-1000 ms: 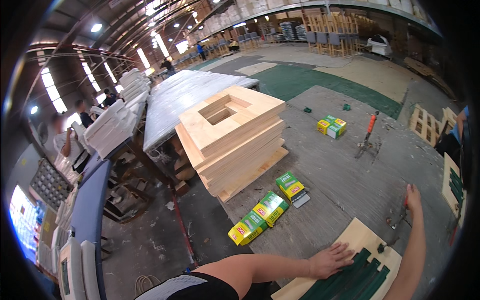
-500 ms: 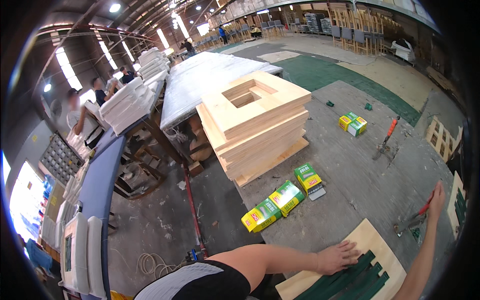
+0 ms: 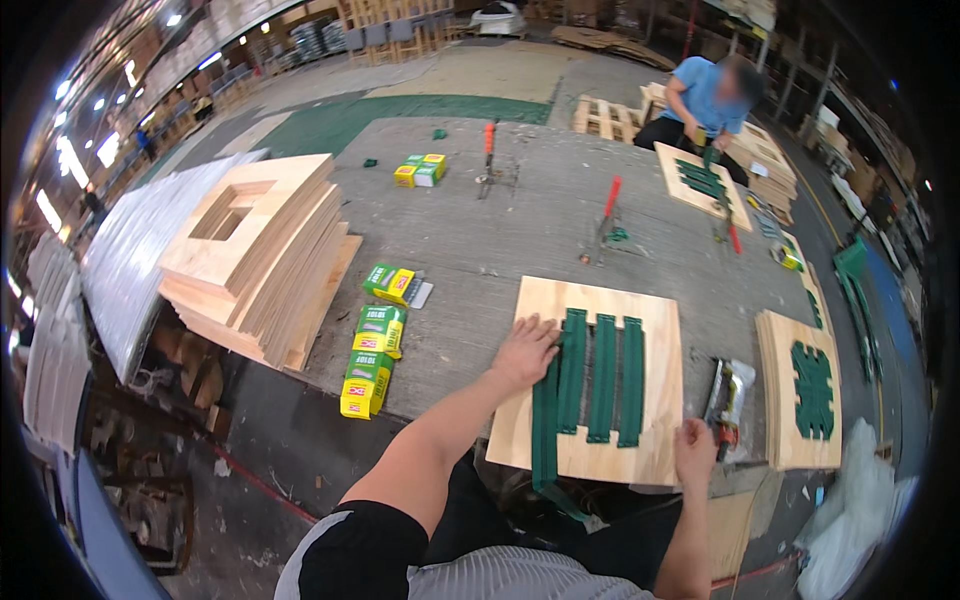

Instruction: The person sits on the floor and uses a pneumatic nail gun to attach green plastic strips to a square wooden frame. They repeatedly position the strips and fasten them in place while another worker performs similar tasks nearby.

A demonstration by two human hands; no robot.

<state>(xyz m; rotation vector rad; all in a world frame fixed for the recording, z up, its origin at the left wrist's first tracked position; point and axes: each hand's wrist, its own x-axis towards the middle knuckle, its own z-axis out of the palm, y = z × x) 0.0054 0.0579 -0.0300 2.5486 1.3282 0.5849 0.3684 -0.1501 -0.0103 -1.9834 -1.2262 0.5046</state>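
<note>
A pale wooden board (image 3: 660, 370) lies in front of me at the table's near edge, with several dark green webbing straps (image 3: 603, 380) running along it over its middle. The leftmost strap hangs past the near edge. My left hand (image 3: 527, 352) rests on the board's upper left part, fingers stretched out beside that strap. At the board's lower right edge is my right hand (image 3: 695, 452), its fingers curled in; whatever is in them is hidden. A staple gun (image 3: 728, 400) lies just beyond it. Farther off on the tabletop is a red-handled tool (image 3: 608, 215).
A stack of cut-out wooden boards (image 3: 255, 260) stands on the left, near green-and-yellow boxes (image 3: 368, 370). An orange-handled tool (image 3: 488, 155) lies farther back. More strapped boards (image 3: 805, 400) sit at right. Across the table, a person in blue (image 3: 710, 95) handles another strapped board (image 3: 690, 185).
The view has swung right. My right hand has left the red-handled tool and come back to the board's near right edge. My left hand stays on the board, at its left side.
</note>
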